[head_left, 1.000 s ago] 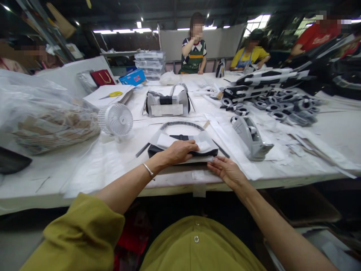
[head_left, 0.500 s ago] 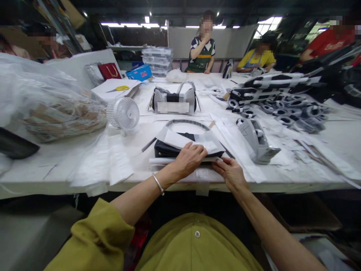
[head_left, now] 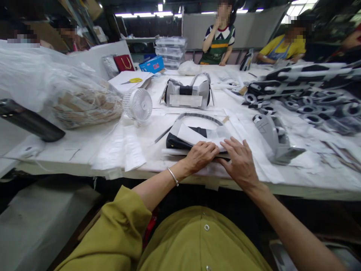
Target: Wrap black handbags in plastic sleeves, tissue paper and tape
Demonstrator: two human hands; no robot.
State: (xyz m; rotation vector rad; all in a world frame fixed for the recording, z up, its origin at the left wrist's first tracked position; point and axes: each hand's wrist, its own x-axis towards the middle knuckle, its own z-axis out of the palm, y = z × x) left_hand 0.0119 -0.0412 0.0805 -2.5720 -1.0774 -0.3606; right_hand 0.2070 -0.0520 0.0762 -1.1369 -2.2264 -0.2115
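A black handbag lies on its side near the front edge of the table, partly covered by a sheet of white wrapping. Its handle, wrapped in clear film, arches away from me. My left hand is closed over the near edge of the bag and its wrapping, fingers curled. At the bag's right end, my right hand has its fingers stretched over the top and its thumb low at the near edge, gripping it. Both hands hide the bag's right front part.
Behind the bag stands another wrapped bag. A white fan and a plastic sack are left; a grey tape dispenser and piled wrapped pieces are right. Yellow scissors lie farther back. Co-workers are across the table.
My right hand has moved from the bag's lower right corner up onto its top, fingers now spread over it. My left hand stays on the bag. The view has swung left.
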